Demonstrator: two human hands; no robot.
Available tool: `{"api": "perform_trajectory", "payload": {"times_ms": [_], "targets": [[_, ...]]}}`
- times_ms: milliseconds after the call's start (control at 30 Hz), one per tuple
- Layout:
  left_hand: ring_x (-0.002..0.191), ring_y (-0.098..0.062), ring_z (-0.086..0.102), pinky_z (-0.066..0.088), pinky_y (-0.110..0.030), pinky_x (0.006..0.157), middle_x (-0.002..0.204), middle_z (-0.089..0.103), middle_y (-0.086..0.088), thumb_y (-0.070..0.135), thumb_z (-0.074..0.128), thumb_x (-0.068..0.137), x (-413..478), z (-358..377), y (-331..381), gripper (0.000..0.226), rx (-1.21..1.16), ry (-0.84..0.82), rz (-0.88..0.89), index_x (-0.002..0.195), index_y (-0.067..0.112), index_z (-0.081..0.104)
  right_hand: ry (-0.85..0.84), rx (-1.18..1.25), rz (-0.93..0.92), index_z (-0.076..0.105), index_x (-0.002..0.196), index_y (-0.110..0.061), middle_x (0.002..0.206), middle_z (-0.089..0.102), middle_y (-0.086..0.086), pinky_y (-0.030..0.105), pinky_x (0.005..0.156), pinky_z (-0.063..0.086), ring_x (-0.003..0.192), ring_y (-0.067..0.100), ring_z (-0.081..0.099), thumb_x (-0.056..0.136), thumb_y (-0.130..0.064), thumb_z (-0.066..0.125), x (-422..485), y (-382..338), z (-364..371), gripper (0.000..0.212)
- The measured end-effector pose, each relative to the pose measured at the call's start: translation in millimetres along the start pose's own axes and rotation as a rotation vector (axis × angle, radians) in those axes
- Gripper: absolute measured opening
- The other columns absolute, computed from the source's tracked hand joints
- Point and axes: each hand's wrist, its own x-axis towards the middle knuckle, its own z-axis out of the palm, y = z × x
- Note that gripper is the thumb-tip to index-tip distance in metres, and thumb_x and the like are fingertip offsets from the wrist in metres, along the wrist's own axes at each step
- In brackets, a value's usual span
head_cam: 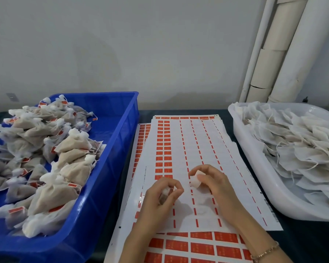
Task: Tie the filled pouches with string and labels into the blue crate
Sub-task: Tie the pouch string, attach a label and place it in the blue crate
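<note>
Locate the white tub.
Head view, far right: the white tub sits just right of the label sheets, heaped with flat pouches; the blue crate is across on the left.

The blue crate (106, 168) sat at the table's (311, 243) left edge, heaped with tied pouches (72, 147), tops bunched, orange labels (17, 210) showing. Untied pouches (302, 145) filled the white tray (242, 135) at the right edge; label sheets (163, 149) lay between. My left hand (156, 204) pinched one pouch (165, 193), my right hand (215, 185) a white piece (196, 180).
</note>
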Motion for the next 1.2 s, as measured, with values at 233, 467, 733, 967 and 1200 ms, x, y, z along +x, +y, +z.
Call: {"api": "perform_trajectory", "payload": {"times_ms": [233,467,733,967,1200], "targets": [[0.097,0.002,0.056,0.044,-0.005,0.076,0.092,0.064,0.026,0.029,0.066,0.085,-0.7,-0.5,0.5,0.008,-0.057,-0.044,0.072,0.081,0.036,0.064,-0.03,-0.183,-0.054,0.065,0.088,-0.025,0.086,0.066,-0.01,0.024,0.074,0.055,0.08,0.015,0.061,0.086,-0.029,0.067,-2.0,9.1,5.0,0.005],[0.091,0.003,0.06,0.049,-0.008,0.068,0.089,0.064,0.028,0.027,0.07,0.082,0.8,1.2,-1.3,0.01,-0.059,0.043,0.038,0.08,0.035,0.064,-0.072,-0.204,-0.053,0.068,0.081,-0.024,0.087,0.068,-0.012,0.025,0.074,0.054,0.081,0.014,0.061,0.083,-0.033,0.068,-2.5,9.5,6.6,0.009],[0.088,0.003,0.061,0.049,-0.007,0.064,0.089,0.062,0.03,0.029,0.07,0.082,0.1,0.8,0.2,0.008,-0.054,0.078,0.005,0.082,0.033,0.063,-0.105,-0.195,-0.053,0.069,0.082,-0.019,0.087,0.068,-0.012,0.028,0.076,0.055,0.082,0.016,0.061,0.083,-0.031,0.068,-3.2,7.6,5.9,0.012],[0.091,0.006,0.059,0.047,-0.005,0.065,0.091,0.062,0.031,0.035,0.069,0.079,0.0,0.4,-0.6,0.008,-0.057,0.09,0.004,0.084,0.033,0.064,-0.103,-0.163,-0.048,0.07,0.085,-0.015,0.089,0.069,-0.006,0.031,0.079,0.054,0.084,0.019,0.062,0.084,-0.029,0.068,-5.7,2.4,4.2,0.014],[0.092,0.006,0.059,0.05,-0.008,0.066,0.094,0.063,0.031,0.049,0.063,0.074,0.4,-0.5,-1.2,0.013,-0.056,0.091,0.01,0.083,0.04,0.066,-0.105,-0.149,-0.047,0.07,0.085,-0.016,0.085,0.069,-0.004,0.037,0.079,0.055,0.083,0.02,0.062,0.084,-0.028,0.068,-6.8,0.8,3.6,0.012]]}}
